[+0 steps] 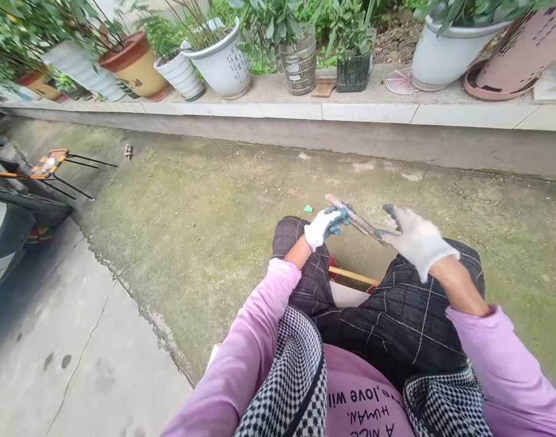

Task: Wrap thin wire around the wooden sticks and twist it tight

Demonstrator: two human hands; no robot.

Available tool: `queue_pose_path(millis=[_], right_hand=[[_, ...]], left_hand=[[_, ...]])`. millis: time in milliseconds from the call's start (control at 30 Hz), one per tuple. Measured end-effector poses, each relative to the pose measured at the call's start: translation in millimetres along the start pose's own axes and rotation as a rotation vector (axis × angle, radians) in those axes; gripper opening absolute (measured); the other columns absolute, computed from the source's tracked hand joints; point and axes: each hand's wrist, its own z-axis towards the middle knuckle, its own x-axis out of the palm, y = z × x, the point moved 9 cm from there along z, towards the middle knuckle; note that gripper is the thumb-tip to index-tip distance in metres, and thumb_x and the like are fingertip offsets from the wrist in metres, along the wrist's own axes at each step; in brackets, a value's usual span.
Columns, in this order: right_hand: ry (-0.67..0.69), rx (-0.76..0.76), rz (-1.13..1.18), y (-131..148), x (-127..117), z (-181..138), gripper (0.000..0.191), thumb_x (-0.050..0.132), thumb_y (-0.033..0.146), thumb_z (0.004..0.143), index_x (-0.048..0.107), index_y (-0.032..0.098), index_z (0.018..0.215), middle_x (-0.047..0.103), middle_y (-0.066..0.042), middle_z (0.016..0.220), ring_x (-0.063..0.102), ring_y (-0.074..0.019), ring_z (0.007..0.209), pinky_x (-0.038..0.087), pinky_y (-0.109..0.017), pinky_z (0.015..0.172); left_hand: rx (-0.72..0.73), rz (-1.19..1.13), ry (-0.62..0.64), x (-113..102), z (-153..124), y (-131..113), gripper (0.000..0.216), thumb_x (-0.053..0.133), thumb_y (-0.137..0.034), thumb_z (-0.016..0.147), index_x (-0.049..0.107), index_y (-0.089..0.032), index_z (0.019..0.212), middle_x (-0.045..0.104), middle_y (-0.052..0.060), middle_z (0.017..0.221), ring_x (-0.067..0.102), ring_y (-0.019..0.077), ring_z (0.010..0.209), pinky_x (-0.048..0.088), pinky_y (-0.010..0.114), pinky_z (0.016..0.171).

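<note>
I sit with my knees apart, in dark checked trousers and pink sleeves. Both hands wear white work gloves with grey-green fingertips. My left hand [326, 225] is closed around one end of a long, thin, silvery fish [353, 218], held above my knees. My right hand [414, 238] touches the fish's other end with thumb and fingertips; its remaining fingers are spread. Between my legs, a red-rimmed container [333, 271] and a wooden stick [357, 277] show partly, mostly hidden by my legs.
Mossy concrete ground [205, 224] stretches ahead to a low ledge [305, 109] lined with potted plants [221, 60]. At the left lie a dark tyre [27, 203] and an orange tool with thin rods [50, 165]. A small green scrap [308, 208] lies near my left hand.
</note>
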Motion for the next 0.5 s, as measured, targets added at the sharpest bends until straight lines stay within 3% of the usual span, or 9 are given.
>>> queue_pose_path(millis=[100, 200, 300, 433, 500], right_hand=[[0.099, 0.020, -0.098, 23.1, 38.3, 8.7, 0.073, 0.084, 0.036, 0.094, 0.064, 0.018, 0.162, 0.074, -0.022, 0.149, 0.077, -0.0381, 0.118, 0.059, -0.043, 0.099], [0.082, 0.049, 0.047, 32.8, 62.4, 19.5, 0.051, 0.072, 0.028, 0.099, 0.071, 0.018, 0.150, 0.079, -0.019, 0.139, 0.078, -0.0349, 0.119, 0.058, -0.040, 0.100], [0.014, 0.052, 0.236, 21.6, 63.2, 27.5, 0.039, 0.066, 0.030, 0.101, 0.077, 0.021, 0.138, 0.083, -0.013, 0.128, 0.078, -0.0324, 0.118, 0.057, -0.038, 0.101], [-0.005, 0.179, 0.225, -11.2, 54.4, 34.4, 0.036, 0.066, 0.033, 0.100, 0.081, 0.021, 0.130, 0.085, -0.014, 0.117, 0.078, -0.0325, 0.110, 0.058, -0.039, 0.098], [-0.016, 0.227, 0.227, -18.0, 50.7, 37.3, 0.034, 0.067, 0.033, 0.099, 0.082, 0.020, 0.126, 0.084, -0.013, 0.107, 0.077, -0.0299, 0.100, 0.058, -0.036, 0.089]], left_hand=[[0.009, 0.003, 0.045, 3.2, -0.9, 2.3, 0.043, 0.092, -0.042, 0.083, 0.070, -0.016, 0.109, 0.073, -0.001, 0.078, 0.035, 0.0029, 0.047, 0.034, 0.021, 0.051], [0.009, 0.025, 0.068, 4.3, -2.0, 4.6, 0.040, 0.091, -0.040, 0.085, 0.071, -0.016, 0.109, 0.073, -0.001, 0.079, 0.039, 0.0040, 0.049, 0.036, 0.021, 0.052], [0.004, 0.018, 0.027, 0.4, -1.8, 5.0, 0.040, 0.092, -0.039, 0.087, 0.072, -0.015, 0.112, 0.075, 0.000, 0.082, 0.047, 0.0052, 0.053, 0.044, 0.022, 0.057], [0.017, 0.025, -0.084, -8.7, -0.7, 4.0, 0.034, 0.090, -0.033, 0.089, 0.073, -0.013, 0.109, 0.073, -0.001, 0.077, 0.059, 0.0073, 0.058, 0.055, 0.024, 0.067], [0.018, 0.085, -0.040, -3.6, -0.4, 5.3, 0.028, 0.089, -0.029, 0.088, 0.075, -0.011, 0.103, 0.072, -0.001, 0.072, 0.061, 0.0083, 0.058, 0.056, 0.025, 0.068]])
